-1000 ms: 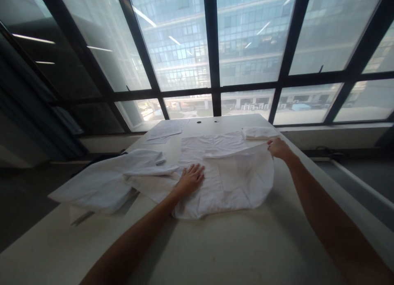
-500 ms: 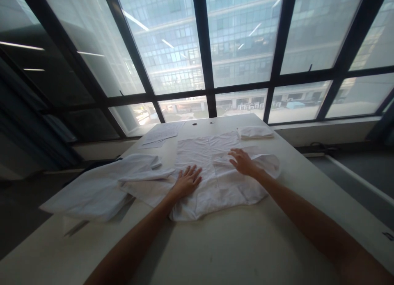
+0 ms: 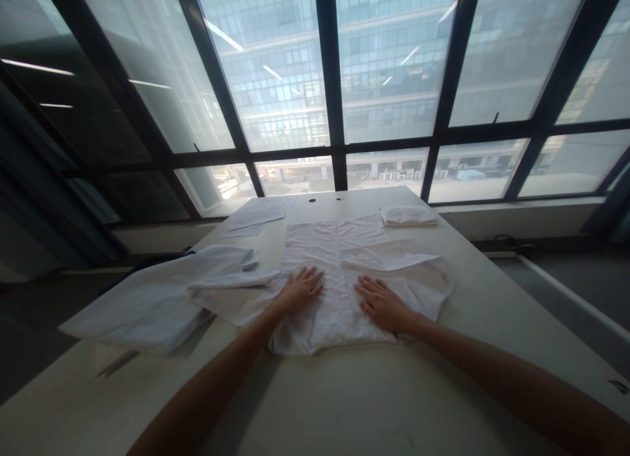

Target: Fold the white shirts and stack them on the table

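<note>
A white shirt [image 3: 335, 259] lies spread on the pale table [image 3: 374, 403], its right side folded in over the body. My left hand [image 3: 301, 288] rests flat on the cloth left of the middle, fingers spread. Flat on the folded right part lies my right hand [image 3: 380, 302], fingers stretched out, close to the shirt's near hem. Neither hand grips the cloth. The shirt's left sleeve [image 3: 236, 280] stretches out to the left across the table.
A second white garment [image 3: 152, 298] lies heaped at the table's left edge. A small folded white cloth [image 3: 408, 214] sits at the far right, paper sheets [image 3: 256, 216] at the far left. Large windows rise behind the table; the floor drops away on both sides.
My right hand carried the shirt's right edge in over the body, let it go, then slid back toward me across the fold. The left hand stayed pressed in place.
</note>
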Motion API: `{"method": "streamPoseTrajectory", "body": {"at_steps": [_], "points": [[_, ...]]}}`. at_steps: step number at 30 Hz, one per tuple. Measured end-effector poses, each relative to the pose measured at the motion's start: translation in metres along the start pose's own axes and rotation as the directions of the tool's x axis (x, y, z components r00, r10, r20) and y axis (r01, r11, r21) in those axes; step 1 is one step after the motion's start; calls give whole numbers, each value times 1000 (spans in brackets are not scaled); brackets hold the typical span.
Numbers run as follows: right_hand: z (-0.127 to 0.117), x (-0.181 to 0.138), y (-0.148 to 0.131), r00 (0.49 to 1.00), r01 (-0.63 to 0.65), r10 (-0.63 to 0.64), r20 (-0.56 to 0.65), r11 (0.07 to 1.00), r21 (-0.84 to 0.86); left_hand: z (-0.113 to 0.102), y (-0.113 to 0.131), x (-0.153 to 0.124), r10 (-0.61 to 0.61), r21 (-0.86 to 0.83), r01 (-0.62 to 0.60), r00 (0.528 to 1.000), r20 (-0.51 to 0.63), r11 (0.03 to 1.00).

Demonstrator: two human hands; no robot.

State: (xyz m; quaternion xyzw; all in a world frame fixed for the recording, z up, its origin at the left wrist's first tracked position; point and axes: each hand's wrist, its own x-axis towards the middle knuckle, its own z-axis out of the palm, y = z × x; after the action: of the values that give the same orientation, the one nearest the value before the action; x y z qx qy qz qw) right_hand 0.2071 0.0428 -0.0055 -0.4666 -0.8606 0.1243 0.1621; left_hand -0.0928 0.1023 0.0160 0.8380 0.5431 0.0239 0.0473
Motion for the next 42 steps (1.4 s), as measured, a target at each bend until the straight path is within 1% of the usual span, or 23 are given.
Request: {"method": "streamPoseTrajectory", "body": {"at_steps": [2, 4, 7, 10, 13, 17, 20, 22, 24, 26, 27, 30, 32, 33, 35, 36, 38, 40, 42], "points": [[1, 1, 4, 998, -32, 33, -49, 999, 37, 2, 8, -8, -17, 7, 17, 999, -30, 1000], [2, 4, 11, 992, -75, 78, -100, 997, 35, 5, 13, -13, -36, 13, 37, 999, -35, 999], [3, 11, 25, 987, -122, 115, -110, 991, -62, 8, 12, -12, -52, 20, 52, 998, -27, 998], [3, 25, 37, 988, -138, 127, -89, 981, -138, 8, 0, 3, -45, 23, 46, 997, -57, 999], [0, 46, 45, 989, -139, 127, -79, 976, -165, 6, -13, 26, -41, 20, 42, 996, -74, 999], [-8, 77, 53, 988, -153, 144, -59, 971, -184, -3, -26, 57, -58, 36, 60, 997, -46, 998], [-14, 88, 56, 987, -153, 141, -79, 974, -165, -8, -29, 69, -62, 39, 63, 998, -26, 997], [-16, 87, 54, 984, -137, 120, -129, 982, -132, -7, -26, 67, -63, 31, 64, 997, -42, 997], [-19, 82, 50, 974, -130, 108, -197, 986, -101, -3, -19, 57, -50, 23, 52, 995, -89, 998], [-23, 77, 42, 963, -152, 130, -236, 985, -80, 2, -11, 43, -19, 11, 21, 988, -155, 1000], [-25, 74, 38, 960, -177, 156, -233, 982, -68, 5, -6, 36, 6, -1, -7, 983, -185, 1000], [-30, 69, 22, 957, -255, 249, -145, 967, -25, 7, 5, 20, 75, -78, -96, 970, -230, 992], [-31, 67, 13, 952, -293, 293, -85, 956, 15, 6, 9, 15, 91, -160, -133, 966, -243, 978], [-31, 67, 10, 949, -304, 307, -67, 952, 41, 4, 11, 14, 74, -211, -131, 964, -255, 969], [-29, 67, 7, 945, -316, 323, -50, 943, 107, 0, 13, 14, -7, -333, -86, 963, -268, 939], [-28, 67, 7, 944, -317, 327, -45, 937, 146, -3, 13, 13, -64, -404, -44, 966, -250, 914], [-28, 67, 11, 947, -307, 321, -16, 919, 245, -10, 14, 11, -160, -549, 53, 976, -149, 834], [-31, 67, 17, 957, -284, 287, 48, 883, 373, -21, 14, 6, -174, -666, 116, 985, -22, 737], [-39, 65, 21, 974, -225, 193, 116, 830, 511, -36, 14, -1, -128, -745, 116, 991, 42, 657]]}}
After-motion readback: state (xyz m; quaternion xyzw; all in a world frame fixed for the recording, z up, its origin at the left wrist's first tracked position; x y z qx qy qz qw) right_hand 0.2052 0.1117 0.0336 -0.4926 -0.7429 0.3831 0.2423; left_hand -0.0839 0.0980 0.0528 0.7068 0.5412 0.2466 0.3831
